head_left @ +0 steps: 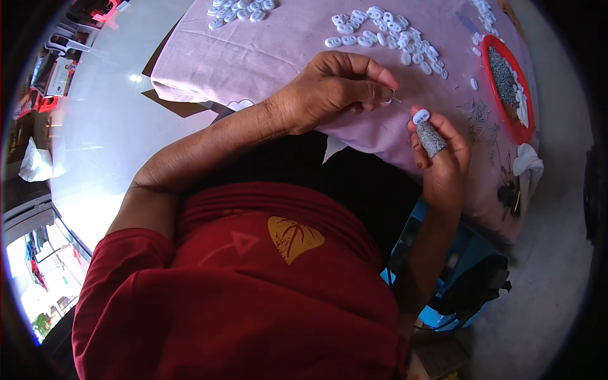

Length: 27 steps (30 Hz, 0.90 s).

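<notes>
My left hand (345, 88) is closed in a pinch of thumb and forefinger. From its fingertips a thin metal screw (396, 100) points toward my right hand, and a sliver of white shows beside it, mostly hidden by the thumb. In my right hand (448, 152), the fingers hold a white oval plastic piece with two holes (421, 116) upright against the thumb. A speckled grey cover (430, 139) wraps that thumb. The two hands are a short way apart, above the near edge of the pink cloth (253, 69).
More white oval pieces (405, 41) lie scattered across the cloth, with another group (237, 9) at far left. Loose screws (481, 120) lie right of my right hand. A red tray (529, 133) holds screws and white pieces. A white rag (529, 161) hangs at the right edge.
</notes>
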{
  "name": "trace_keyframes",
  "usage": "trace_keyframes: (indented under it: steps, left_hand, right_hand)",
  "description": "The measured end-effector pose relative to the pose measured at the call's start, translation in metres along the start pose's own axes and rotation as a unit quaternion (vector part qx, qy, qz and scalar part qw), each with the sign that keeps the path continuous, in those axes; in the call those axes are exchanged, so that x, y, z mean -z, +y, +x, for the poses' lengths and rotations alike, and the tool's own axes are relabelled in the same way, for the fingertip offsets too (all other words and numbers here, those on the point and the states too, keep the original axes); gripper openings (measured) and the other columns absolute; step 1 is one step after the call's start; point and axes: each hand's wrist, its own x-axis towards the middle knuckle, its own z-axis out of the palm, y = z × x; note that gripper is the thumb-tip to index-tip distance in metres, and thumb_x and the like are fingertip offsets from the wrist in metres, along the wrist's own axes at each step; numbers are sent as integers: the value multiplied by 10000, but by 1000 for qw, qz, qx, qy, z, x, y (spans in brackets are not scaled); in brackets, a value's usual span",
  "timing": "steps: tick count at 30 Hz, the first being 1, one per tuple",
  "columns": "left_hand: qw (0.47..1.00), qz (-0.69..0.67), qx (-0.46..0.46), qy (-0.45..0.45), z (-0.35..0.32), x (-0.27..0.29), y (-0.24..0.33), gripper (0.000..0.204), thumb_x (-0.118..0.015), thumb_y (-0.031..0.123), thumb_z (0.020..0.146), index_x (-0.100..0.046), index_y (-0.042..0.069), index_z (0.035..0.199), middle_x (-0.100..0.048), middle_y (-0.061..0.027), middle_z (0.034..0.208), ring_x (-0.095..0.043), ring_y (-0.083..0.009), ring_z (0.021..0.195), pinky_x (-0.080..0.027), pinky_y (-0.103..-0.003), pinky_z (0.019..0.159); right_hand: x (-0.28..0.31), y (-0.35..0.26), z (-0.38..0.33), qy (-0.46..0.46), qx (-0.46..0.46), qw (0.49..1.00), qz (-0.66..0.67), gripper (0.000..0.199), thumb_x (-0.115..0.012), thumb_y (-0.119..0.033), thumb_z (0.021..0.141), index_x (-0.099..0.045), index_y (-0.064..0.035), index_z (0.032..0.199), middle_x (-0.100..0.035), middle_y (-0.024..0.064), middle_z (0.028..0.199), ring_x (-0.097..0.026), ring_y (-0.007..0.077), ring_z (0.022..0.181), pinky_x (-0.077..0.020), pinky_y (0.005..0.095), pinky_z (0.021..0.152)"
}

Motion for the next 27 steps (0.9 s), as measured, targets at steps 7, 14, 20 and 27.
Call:
trace_keyframes:
  steps: [7, 14, 20, 27]
  left_hand:
    - [1000, 8, 0, -11, -6, -10, 3, 169, -629, 94, 931, -670, 41, 1086, -682, 0, 908, -601, -27, 777, -442, -164, 639]
    - [1000, -1, 6, -6, -8, -20, 1, 172, -633, 64, 926, -662, 24, 1090, -678, -8, 937, -612, -38, 820, -482, -170, 698]
    - [1000, 12, -28, -4, -7, -20, -2, 154, -618, 43, 930, -653, 0, 1074, -677, -30, 957, -634, -65, 880, -514, -192, 774]
    - [999, 16, -31, -2, -8, -22, -1, 145, -612, 31, 930, -649, -15, 1062, -678, -38, 956, -630, -64, 871, -517, -197, 768]
  right_hand:
    - [-9, -4, -8, 20, 42, 998, -48, 253, -561, -49, 899, -670, 10, 1118, -690, 49, 902, -502, 19, 647, -333, 153, 533]
    - [-10, -3, -14, 17, 50, 998, -22, 273, -547, -15, 875, -667, 16, 1118, -688, 47, 894, -455, 14, 590, -319, 160, 512]
    - [-13, 0, -18, 31, 69, 996, -53, 286, -549, -21, 865, -669, 22, 1121, -690, 50, 881, -464, 20, 589, -324, 168, 500]
    - [-16, 0, -20, 40, 69, 994, -69, 304, -538, -3, 866, -670, 29, 1138, -698, 58, 908, -545, 38, 667, -345, 165, 514]
